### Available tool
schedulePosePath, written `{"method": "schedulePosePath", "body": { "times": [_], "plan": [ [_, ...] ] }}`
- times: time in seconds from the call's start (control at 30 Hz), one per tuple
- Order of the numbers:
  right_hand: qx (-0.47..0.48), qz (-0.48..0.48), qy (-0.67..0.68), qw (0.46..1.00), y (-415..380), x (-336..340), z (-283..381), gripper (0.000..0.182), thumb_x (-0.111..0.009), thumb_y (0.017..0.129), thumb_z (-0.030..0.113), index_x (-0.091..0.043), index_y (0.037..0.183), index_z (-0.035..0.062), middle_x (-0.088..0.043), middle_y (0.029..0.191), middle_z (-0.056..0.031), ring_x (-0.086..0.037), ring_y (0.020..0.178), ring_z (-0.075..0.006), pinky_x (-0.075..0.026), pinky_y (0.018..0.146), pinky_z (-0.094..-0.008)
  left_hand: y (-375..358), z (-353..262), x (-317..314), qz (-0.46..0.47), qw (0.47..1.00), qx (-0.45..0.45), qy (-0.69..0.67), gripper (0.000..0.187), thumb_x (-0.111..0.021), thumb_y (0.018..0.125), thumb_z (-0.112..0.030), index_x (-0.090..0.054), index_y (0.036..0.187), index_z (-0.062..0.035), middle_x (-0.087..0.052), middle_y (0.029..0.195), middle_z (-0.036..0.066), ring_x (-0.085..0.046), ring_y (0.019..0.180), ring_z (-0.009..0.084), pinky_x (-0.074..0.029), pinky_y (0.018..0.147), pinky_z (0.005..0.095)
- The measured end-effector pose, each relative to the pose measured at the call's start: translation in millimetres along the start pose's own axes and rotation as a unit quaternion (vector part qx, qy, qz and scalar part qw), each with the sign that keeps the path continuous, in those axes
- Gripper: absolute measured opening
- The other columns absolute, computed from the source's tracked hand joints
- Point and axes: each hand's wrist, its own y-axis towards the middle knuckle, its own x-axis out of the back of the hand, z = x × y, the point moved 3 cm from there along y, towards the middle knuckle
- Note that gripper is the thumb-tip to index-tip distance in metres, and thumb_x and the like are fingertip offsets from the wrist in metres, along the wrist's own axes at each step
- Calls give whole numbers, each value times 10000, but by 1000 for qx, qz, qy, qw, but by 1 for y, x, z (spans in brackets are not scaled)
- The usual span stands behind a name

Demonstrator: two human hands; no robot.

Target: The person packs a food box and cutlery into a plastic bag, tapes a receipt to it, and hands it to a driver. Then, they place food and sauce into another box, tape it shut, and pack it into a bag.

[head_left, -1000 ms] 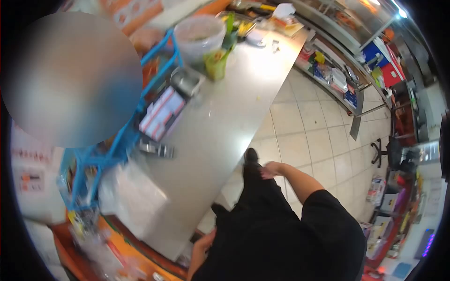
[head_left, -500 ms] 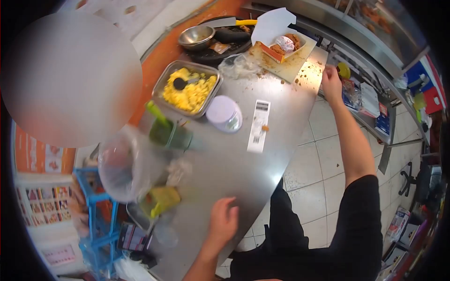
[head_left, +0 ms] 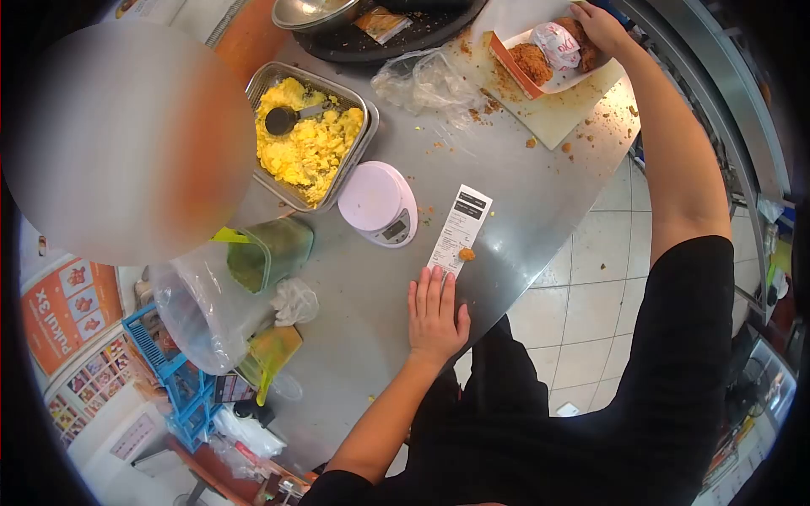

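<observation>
My left hand (head_left: 437,316) lies flat, fingers stretched, its fingertips over the lower end of a printed receipt (head_left: 462,218). A small fried crumb (head_left: 467,254) rests on the receipt's edge. At the upper right, my right hand (head_left: 599,29) is closed on the far right side of an open cardboard food box (head_left: 516,67), some fingers hidden. In the box are fried chicken (head_left: 531,63) and a round item in printed white wrap (head_left: 557,45). The box stands on a crumb-strewn cutting board (head_left: 553,122).
Left of the receipt are a pink kitchen scale (head_left: 369,192) and a metal tray (head_left: 369,139) of yellow crumbly food with a black scoop (head_left: 281,121). Nearby stand a green-tinted container (head_left: 291,249) and a clear plastic bag (head_left: 211,337). The table edge (head_left: 540,271) runs diagonally at right.
My left hand has moved forward onto the receipt. My right hand has gone from beside the table's edge to the food box. The view has shifted closer to the table.
</observation>
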Motion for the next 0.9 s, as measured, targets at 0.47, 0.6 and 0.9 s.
{"method": "schedulePosePath", "body": {
  "times": [0.47,0.6,0.9],
  "plan": [
    [39,42,499,865,-27,-42,-139,393,-652,1020,332,-652,1269,29,-694,1188,-94,-673,1023,-246,-547,913,-369,-113,44,40,-81,995,52,7,422,-663,919,-288,-650,1243,-17,-542,1440,166,-404,1457,382,-288,1212,601],
    [-40,-65,155,985,-182,51,-2,578,-459,1101,434,-599,1354,-67,-670,1291,-235,-650,1074,-323,-511,961,-425,-273,90,68,-70,977,192,56,418,-676,911,-305,-651,1223,-27,-552,1406,160,-417,1435,372,-286,1208,605],
    [246,205,17,947,-477,-20,204,342,-512,1042,175,-638,1254,-62,-705,1159,-163,-667,999,-238,-528,829,-342,-640,203,141,-127,832,519,149,566,-673,928,-314,-526,1417,-69,-533,1309,183,-435,1350,417,-299,1165,617]
  ]
}}
